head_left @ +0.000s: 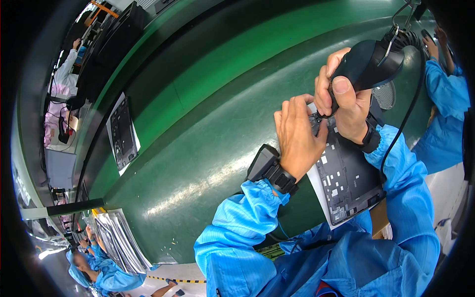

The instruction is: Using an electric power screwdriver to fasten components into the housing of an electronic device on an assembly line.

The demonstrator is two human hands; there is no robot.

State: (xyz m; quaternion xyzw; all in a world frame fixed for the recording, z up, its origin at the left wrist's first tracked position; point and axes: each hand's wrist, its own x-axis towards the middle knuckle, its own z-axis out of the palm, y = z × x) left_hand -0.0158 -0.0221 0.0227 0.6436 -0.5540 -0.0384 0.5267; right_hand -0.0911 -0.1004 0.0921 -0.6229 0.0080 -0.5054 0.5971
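Note:
My right hand [346,101] is wrapped round a black corded electric screwdriver [368,64], which hangs from a metal hook at the upper right. Its tip points down at the far end of a black flat laptop panel [349,173]. The panel carries several small white patches and lies on a white sheet [319,193] near the table's front edge. Over the panel's far left corner rests my left hand [300,138], fingers stretched and thumb apart from them, close to the tool's tip. What lies right under the tip is hidden by my hands.
A second black panel [123,133] lies on white paper at the left of the green table [208,163]. Stacked sheets [121,240] stand at the lower left. The black cable [413,106] hangs beside my right arm. Co-workers in blue sit at right [445,114] and lower left.

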